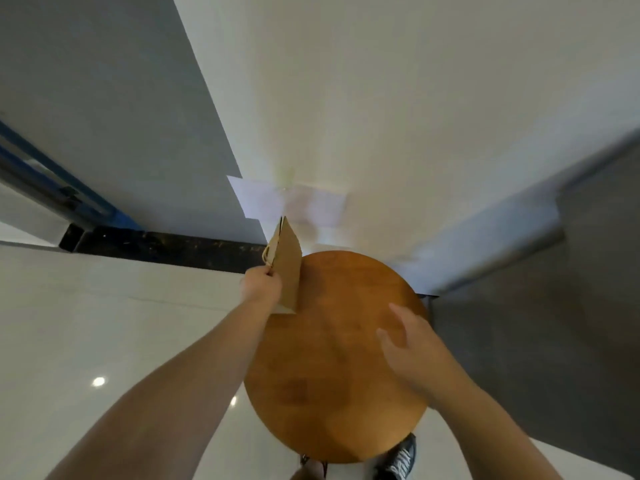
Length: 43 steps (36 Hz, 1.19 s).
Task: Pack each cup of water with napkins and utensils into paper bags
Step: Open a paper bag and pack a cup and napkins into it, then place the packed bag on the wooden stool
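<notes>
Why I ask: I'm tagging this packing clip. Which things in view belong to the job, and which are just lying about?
Job: paper bag, gripped by the left hand; right hand, open over the round wooden table. No cup, napkins or utensils show.
Lying about: white sheets beyond the table; black shoe below its near edge.

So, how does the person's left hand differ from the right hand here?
The left hand grips the flat brown paper bag near its handles; the right hand holds nothing. The left hand's fingers are curled; the right hand's fingers are straight and spread. The left hand is at the left edge of the round wooden table; the right hand is over its right side. Both are bare and reach forward.
</notes>
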Motion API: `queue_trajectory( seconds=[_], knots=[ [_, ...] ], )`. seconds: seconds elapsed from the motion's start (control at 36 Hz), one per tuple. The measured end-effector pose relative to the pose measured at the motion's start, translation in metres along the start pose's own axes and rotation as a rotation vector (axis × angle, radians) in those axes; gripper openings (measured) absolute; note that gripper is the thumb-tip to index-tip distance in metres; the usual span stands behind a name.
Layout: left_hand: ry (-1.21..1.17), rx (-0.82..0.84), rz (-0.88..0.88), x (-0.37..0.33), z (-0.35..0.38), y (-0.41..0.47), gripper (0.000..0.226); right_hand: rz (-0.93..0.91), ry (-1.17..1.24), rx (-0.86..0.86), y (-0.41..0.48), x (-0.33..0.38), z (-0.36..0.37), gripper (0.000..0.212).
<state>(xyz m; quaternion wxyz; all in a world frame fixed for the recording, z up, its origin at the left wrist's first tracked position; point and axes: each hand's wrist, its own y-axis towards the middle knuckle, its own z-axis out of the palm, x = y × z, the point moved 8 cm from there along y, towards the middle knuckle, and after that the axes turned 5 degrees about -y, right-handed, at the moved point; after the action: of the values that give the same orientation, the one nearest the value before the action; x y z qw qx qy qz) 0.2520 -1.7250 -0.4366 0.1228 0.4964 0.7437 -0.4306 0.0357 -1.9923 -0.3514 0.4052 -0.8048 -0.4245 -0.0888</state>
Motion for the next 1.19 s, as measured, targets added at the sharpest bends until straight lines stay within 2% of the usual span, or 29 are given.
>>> queue_trajectory(
  seconds=[0.36,0.67,0.81,0.94,1.06,1.11,1.19],
  knots=[
    [0.037,0.057,0.117,-0.010,0.016,0.027,0.028,0.019,0.032,-0.013,0.022,0.002,0.002,0.069],
    [0.055,0.067,0.035,0.001,0.024,0.023,0.020,0.015,0.045,0.015,0.023,0.008,0.003,0.065],
    [0.119,0.106,0.030,0.004,0.023,0.022,0.036,0.033,0.033,0.017,0.021,0.004,0.004,0.066],
    [0.080,0.112,0.021,0.005,0.023,0.020,0.044,0.057,0.027,0.020,0.015,-0.004,0.006,0.066],
    [0.097,0.124,0.006,-0.008,0.017,0.008,0.094,0.059,0.014,-0.002,0.010,-0.008,-0.001,0.068],
    [0.168,0.064,0.107,-0.028,0.007,-0.007,0.108,0.049,0.018,-0.017,0.006,-0.008,-0.007,0.069],
    [0.136,-0.056,0.351,-0.072,-0.013,-0.048,0.107,0.045,0.054,-0.033,-0.003,-0.004,-0.023,0.071]
  ],
)
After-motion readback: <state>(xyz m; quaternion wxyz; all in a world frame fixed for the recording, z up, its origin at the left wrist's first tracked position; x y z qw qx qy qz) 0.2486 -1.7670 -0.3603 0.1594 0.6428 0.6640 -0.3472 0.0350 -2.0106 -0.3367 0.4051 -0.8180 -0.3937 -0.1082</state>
